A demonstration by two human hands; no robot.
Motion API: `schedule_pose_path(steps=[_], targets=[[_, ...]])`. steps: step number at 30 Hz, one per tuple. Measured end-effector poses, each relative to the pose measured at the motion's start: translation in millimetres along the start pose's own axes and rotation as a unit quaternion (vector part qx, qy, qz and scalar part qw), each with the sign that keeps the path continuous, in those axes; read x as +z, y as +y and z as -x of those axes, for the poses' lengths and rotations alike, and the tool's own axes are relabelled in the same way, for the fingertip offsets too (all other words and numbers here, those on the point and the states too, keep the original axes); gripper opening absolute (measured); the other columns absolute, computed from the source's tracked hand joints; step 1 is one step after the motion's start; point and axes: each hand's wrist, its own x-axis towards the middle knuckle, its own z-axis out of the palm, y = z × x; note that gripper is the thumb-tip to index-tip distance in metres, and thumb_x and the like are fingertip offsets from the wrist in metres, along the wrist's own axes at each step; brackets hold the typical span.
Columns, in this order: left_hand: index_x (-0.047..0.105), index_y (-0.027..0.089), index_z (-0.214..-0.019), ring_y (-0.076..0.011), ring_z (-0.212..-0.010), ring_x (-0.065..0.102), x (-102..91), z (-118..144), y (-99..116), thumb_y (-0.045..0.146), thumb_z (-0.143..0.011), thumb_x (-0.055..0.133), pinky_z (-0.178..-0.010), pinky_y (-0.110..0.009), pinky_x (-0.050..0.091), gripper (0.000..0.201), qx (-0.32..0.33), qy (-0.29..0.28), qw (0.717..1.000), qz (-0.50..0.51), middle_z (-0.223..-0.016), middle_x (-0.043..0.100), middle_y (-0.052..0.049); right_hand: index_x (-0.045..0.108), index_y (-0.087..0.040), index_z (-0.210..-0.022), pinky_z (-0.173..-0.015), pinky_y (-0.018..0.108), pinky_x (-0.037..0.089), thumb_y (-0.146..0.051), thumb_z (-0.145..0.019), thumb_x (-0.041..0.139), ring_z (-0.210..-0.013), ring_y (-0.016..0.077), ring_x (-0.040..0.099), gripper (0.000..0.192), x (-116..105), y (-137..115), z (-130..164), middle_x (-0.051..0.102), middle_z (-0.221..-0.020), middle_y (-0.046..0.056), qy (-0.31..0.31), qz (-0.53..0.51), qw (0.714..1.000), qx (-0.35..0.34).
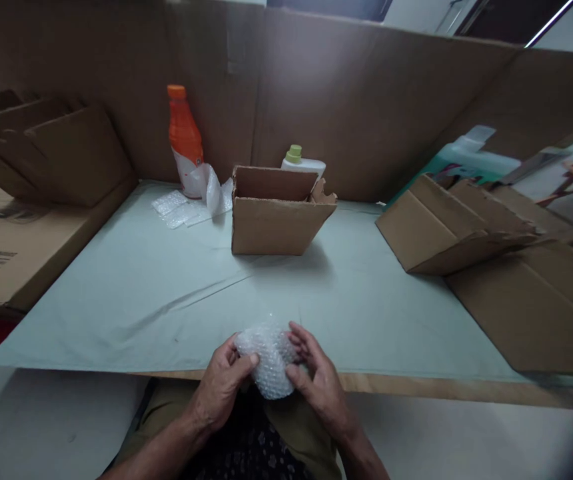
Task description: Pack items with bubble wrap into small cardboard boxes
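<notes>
A bubble-wrap bundle point(269, 363) is being held in front of the open carton point(274, 227), at the near table edge point(391, 385). The left hand point(224, 380) is pinching it between thumb and fingers; the right hand point(319, 380) is cupping its other side, fingers curving more loosely. The carton is blocking the lower part of 1 white bottle point(304, 164) behind it. Left of the carton, 1 orange bottle point(185, 130) is standing by loose bubble wrap point(174, 208); right of it, cardboard boxes point(426, 223) are partly hiding 1 teal bottle point(466, 160).

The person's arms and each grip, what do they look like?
The left grip and right grip are ordinary human hands without gloves. The left forearm and right forearm are bare too: no sleeves, watch or bracelet shows, and no cables.
</notes>
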Motion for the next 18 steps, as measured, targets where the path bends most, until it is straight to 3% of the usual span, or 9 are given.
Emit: schedule_pose_path(steps=[2, 5, 8, 10, 12, 14, 15, 16, 18], targets=[[0.066, 0.017, -0.108, -0.0193, -0.092, 0.066, -2.4, -0.5, -4.3, 0.042, -0.082, 0.076, -0.085, -0.030, 0.051, 0.037, 0.009, 0.003, 1.000, -0.024, -0.100, 0.072, -0.006, 0.063, -0.020, -0.121, -0.082, 0.034, 0.056, -0.054, -0.082, 0.070, -0.092, 0.0236, 0.069, 0.052, 5.0, 0.0, -0.2, 0.073, -0.104, 0.009, -0.044, -0.028, 0.998, 0.036], [0.064, 0.017, -0.104, -0.0178, -0.086, 0.064, -7.6, -5.8, -1.4, 0.043, -0.084, 0.073, -0.079, -0.028, 0.051, 0.034, 0.030, -0.001, 0.992, -0.122, -0.093, 0.070, -0.005, 0.067, -0.019, -0.094, -0.066, 0.027, 0.052, -0.050, -0.084, 0.069, -0.072, 0.0180, 0.062, 0.033, 11.4, 3.4, -2.0, 0.067, -0.078, 0.001, -0.010, -0.003, 0.998, 0.058], [0.063, 0.017, -0.109, -0.0205, -0.091, 0.064, -10.4, -18.8, 24.3, 0.040, -0.085, 0.069, -0.082, -0.033, 0.053, 0.034, 0.138, 0.010, 0.949, -0.285, -0.100, 0.070, -0.007, 0.068, -0.019, -0.091, -0.062, 0.025, 0.048, -0.050, -0.085, 0.067, -0.068, 0.0164, 0.059, 0.031, 4.9, 6.2, -8.4, 0.065, -0.074, 0.000, 0.002, 0.033, 0.998, 0.046], [0.060, 0.019, -0.121, -0.0240, -0.104, 0.064, -7.7, -35.3, 56.0, 0.035, -0.086, 0.066, -0.091, -0.039, 0.053, 0.038, 0.278, 0.030, 0.874, -0.396, -0.116, 0.068, -0.011, 0.069, -0.019, -0.090, -0.061, 0.024, 0.047, -0.050, -0.088, 0.064, -0.067, 0.0164, 0.059, 0.031, -5.7, 4.3, -15.7, 0.065, -0.073, -0.001, -0.033, 0.060, 0.997, 0.041], [0.055, 0.022, -0.130, -0.0267, -0.120, 0.059, -0.8, -60.2, 94.8, 0.027, -0.089, 0.063, -0.102, -0.046, 0.049, 0.043, 0.416, 0.045, 0.763, -0.492, -0.131, 0.061, -0.012, 0.070, -0.019, -0.087, -0.059, 0.024, 0.047, -0.049, -0.089, 0.062, -0.064, 0.0165, 0.060, 0.031, -17.8, -1.0, -24.9, 0.065, -0.071, -0.001, -0.075, 0.090, 0.993, 0.027], [0.051, 0.022, -0.137, -0.0294, -0.134, 0.049, 7.9, -92.3, 132.9, 0.022, -0.089, 0.062, -0.111, -0.052, 0.042, 0.049, 0.505, 0.065, 0.656, -0.558, -0.143, 0.053, -0.015, 0.071, -0.020, -0.086, -0.060, 0.024, 0.049, -0.048, -0.089, 0.061, -0.064, 0.0171, 0.062, 0.029, -30.3, -9.1, -35.9, 0.066, -0.071, -0.001, -0.099, 0.116, 0.988, 0.001], [0.049, 0.021, -0.138, -0.0312, -0.139, 0.044, 11.9, -109.2, 148.9, 0.020, -0.088, 0.062, -0.113, -0.055, 0.039, 0.052, 0.526, 0.077, 0.616, -0.581, -0.148, 0.047, -0.016, 0.071, -0.021, -0.086, -0.060, 0.024, 0.050, -0.047, -0.090, 0.060, -0.064, 0.0176, 0.063, 0.028, -37.0, -14.0, -41.9, 0.067, -0.072, 0.000, -0.103, 0.126, 0.987, -0.012], [0.050, 0.020, -0.138, -0.0330, -0.142, 0.039, 15.1, -125.2, 161.6, 0.019, -0.087, 0.063, -0.115, -0.057, 0.037, 0.053, 0.535, 0.088, 0.590, -0.599, -0.152, 0.043, -0.017, 0.072, -0.022, -0.088, -0.061, 0.024, 0.052, -0.046, -0.090, 0.060, -0.065, 0.0182, 0.065, 0.027, -44.4, -19.4, -48.4, 0.069, -0.073, 0.000, -0.097, 0.132, 0.986, -0.025], [0.059, 0.019, -0.127, -0.0351, -0.144, 0.035, 18.2, -150.8, 175.4, 0.014, -0.084, 0.064, -0.115, -0.059, 0.036, 0.043, 0.533, 0.094, 0.570, -0.619, -0.156, 0.037, -0.016, 0.073, -0.024, -0.091, -0.063, 0.025, 0.055, -0.045, -0.089, 0.061, -0.068, 0.0201, 0.069, 0.025, -62.3, -31.2, -62.6, 0.073, -0.078, 0.001, -0.055, 0.140, 0.987, -0.047]])
